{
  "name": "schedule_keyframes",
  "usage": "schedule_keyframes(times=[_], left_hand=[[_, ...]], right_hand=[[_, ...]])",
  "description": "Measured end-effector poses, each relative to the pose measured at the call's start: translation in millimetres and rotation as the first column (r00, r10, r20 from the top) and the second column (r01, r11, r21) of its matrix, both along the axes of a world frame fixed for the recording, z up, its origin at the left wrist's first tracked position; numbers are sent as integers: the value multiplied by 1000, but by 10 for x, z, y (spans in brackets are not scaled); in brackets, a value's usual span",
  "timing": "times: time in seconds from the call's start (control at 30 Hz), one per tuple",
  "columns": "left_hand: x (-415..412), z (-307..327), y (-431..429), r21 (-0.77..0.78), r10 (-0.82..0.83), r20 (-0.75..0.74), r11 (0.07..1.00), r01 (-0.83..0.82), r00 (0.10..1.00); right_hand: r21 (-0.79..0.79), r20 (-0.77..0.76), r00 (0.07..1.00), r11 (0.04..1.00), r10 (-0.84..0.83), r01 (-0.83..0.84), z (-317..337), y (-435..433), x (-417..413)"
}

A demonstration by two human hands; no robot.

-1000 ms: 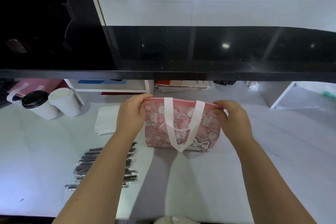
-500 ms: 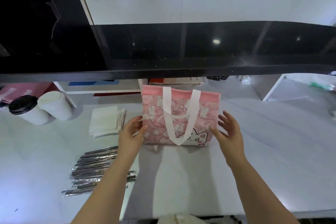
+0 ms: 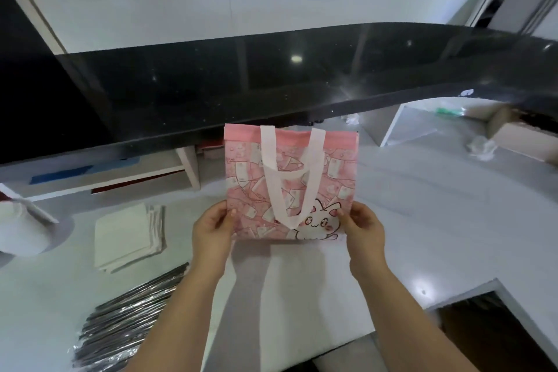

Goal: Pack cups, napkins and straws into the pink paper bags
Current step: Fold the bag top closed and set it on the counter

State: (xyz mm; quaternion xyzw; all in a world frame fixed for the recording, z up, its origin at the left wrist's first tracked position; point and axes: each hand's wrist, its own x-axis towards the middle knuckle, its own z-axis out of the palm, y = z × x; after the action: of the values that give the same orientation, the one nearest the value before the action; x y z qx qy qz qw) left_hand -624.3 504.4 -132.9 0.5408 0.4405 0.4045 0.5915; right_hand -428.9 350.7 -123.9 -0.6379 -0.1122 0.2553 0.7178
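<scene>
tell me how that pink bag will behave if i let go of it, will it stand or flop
The pink bag looks thin and flat, with both hands, left and right, holding its lower corners, so it would probably tip over. Its white handle droops limp, suggesting soft, light material.

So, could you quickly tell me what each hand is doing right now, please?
Left hand: closed on the lower left edge of the pink bag.
Right hand: closed on the bag's lower right edge.

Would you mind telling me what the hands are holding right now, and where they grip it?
Both hands hold the pink bag upright: left hand at its lower left edge, right hand at its lower right.
</scene>
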Motion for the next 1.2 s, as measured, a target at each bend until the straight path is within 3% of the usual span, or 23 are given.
schedule_keyframes(times=[0.2, 0.53, 0.8, 1.0, 1.2], left_hand=[[915, 267, -65, -1, -296, 56, 955, 296, 954], [2235, 1283, -1110, 162, -683, 135, 730, 664, 718], [2483, 2027, -2702, 201, -841, 195, 538, 818, 505], [2480, 2331, -4303, 152, -873, 254, 462, 874, 417], [2398, 2387, -5983, 61, -906, 316, 314, 947, 280]], right_hand=[[-2, 71, 963, 965, -262, 262, 462, -619, 351], [98, 215, 740, 768, -637, 633, 1475, -2121, 570], [218, 305, 562, 631, -769, 744, 2078, -3812, 268], [187, 404, 452, 556, -795, 810, 2293, -5424, -175], [138, 498, 284, 399, -819, 907, 2371, -6945, -596]])
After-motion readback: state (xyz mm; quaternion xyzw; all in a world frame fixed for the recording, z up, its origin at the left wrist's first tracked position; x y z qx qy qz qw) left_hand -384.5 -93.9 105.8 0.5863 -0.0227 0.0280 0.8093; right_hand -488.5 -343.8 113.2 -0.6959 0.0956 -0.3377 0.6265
